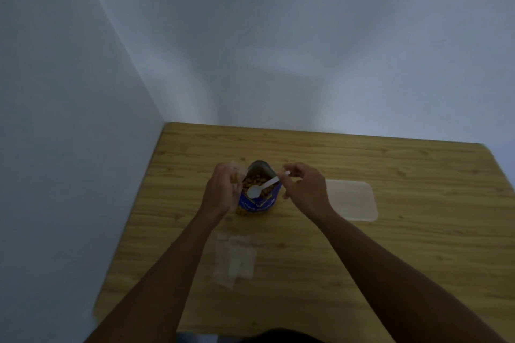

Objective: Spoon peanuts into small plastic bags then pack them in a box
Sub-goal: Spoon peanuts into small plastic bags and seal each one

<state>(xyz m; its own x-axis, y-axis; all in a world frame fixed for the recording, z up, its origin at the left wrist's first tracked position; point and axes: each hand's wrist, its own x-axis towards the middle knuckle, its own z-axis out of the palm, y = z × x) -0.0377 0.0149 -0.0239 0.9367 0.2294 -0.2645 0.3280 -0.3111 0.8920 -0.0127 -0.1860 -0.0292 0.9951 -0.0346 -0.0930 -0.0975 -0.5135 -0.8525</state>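
Walls: two plain pale walls. They meet in a corner at 11 o'clock from the table.
Table: a big yellow-brown wood top. All the things sit on it.
Box: a flat, see-through plastic box at 3 o'clock from the pouch, a little way off. It lies on the table.
Flat bags: a small pile of clear plastic bags at 6 o'clock from the pouch, lying flat between the two arms.
Pouch: a blue bag that stands up with its top open, near the middle of the table.
Right hand: at 3 o'clock from the pouch, between pouch and box. Its finger and thumb pinch the end of the spoon handle.
Left hand: at 9 o'clock, touching the pouch's side. Its fingers curl round what looks like a little clear bag with some nuts in it.
Spoon: white plastic. Its bowl is down in the pouch's mouth and its handle points to 2 o'clock.
Peanuts: brown nuts fill the pouch, under the spoon.
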